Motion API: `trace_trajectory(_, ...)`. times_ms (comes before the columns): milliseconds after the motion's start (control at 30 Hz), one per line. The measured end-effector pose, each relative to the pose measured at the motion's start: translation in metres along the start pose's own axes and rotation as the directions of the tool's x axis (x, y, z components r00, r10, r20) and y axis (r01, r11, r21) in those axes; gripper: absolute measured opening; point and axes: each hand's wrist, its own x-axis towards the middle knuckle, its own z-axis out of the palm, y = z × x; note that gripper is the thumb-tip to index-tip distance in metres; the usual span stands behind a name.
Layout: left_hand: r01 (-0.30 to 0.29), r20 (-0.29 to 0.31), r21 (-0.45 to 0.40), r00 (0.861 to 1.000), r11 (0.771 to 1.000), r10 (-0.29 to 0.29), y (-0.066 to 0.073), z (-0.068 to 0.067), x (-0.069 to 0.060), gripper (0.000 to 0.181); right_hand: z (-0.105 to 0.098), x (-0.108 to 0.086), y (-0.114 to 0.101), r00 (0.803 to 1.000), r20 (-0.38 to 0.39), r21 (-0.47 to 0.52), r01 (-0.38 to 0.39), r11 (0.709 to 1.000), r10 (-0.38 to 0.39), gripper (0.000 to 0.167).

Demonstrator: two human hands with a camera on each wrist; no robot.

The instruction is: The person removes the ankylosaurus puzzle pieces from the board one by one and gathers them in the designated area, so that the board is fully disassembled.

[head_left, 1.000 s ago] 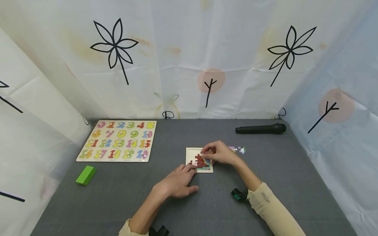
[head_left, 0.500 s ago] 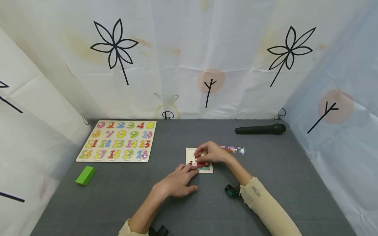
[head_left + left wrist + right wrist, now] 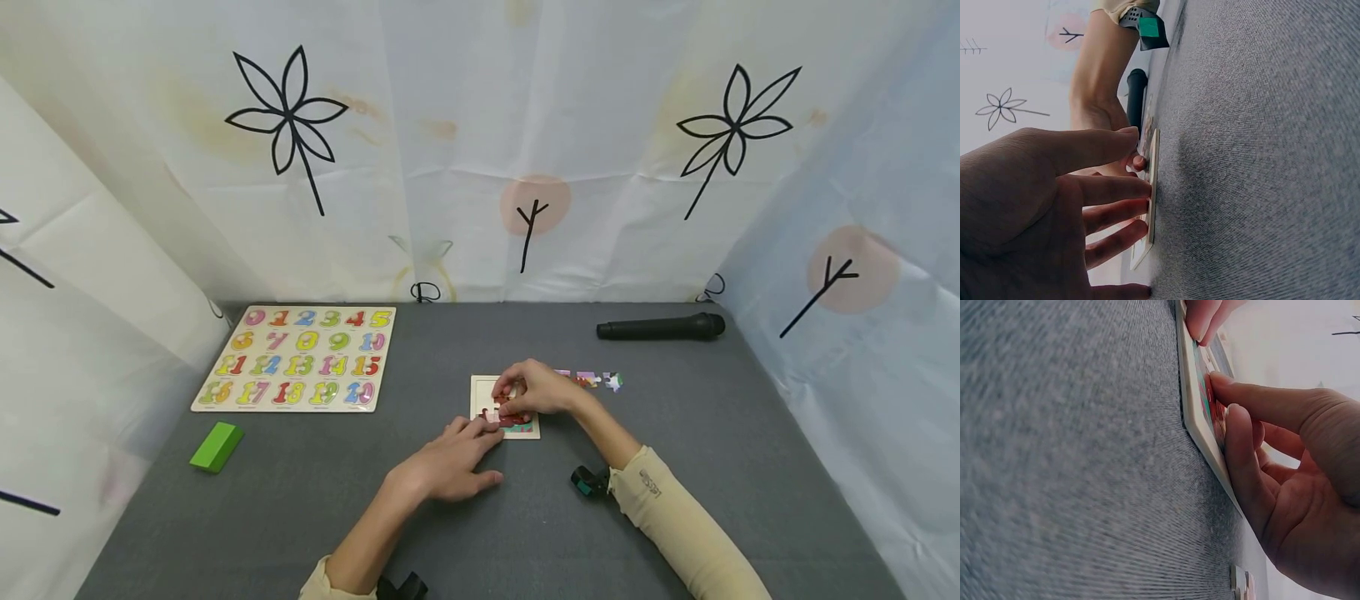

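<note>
A small square jigsaw puzzle board (image 3: 480,387) with a pale frame lies mid-table, bearing a partly visible red picture. My left hand (image 3: 448,463) has its fingers stretched out, with the fingertips resting on the board's near left edge. Over the board, my right hand (image 3: 546,390) curls its thumb and fingers around a small red puzzle piece (image 3: 1214,403), low against the picture. The fingers hide most of that piece and much of the board. Several loose puzzle pieces (image 3: 588,379) lie just right of the board, partly behind my right hand.
A number board (image 3: 298,360) lies at the back left, with a green block (image 3: 217,447) in front of it. A black microphone (image 3: 662,327) rests at the back right. Patterned white cloth (image 3: 465,150) hangs around the grey table (image 3: 675,425).
My right hand has shifted left over the board, uncovering more loose pieces behind it, and has barely moved in the last half second. My left hand has stayed at the board's edge.
</note>
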Motion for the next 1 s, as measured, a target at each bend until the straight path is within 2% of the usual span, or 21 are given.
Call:
trace_trajectory(300,0.002,-0.005,0.004,1.000,1.000,-0.002,0.0006,0.0000,0.0004,0.064,0.0023,-0.0011,-0.0021,1.000,-0.001,-0.014,0.001,1.000,-0.001,0.020)
trace_trajectory(600,0.000,-0.012,0.015,1.000,1.000,0.000,0.0003,0.0004,0.0003,0.063,0.0062,-0.0076,-0.0033,0.998,-0.048,-0.120,0.042,0.992,-0.048,0.019)
trace_trajectory(900,0.003,-0.010,0.017,1.000,1.000,-0.003,0.0006,0.0005,0.0004,0.064,0.0062,-0.0062,-0.0034,0.997,-0.027,-0.147,0.070,0.987,-0.075,0.028)
trace_trajectory(1000,0.005,-0.007,0.019,1.000,1.000,-0.005,0.0009,0.0000,0.0008,0.064,0.0053,-0.0069,-0.0025,0.997,-0.014,-0.160,0.076,0.984,-0.079,0.025)
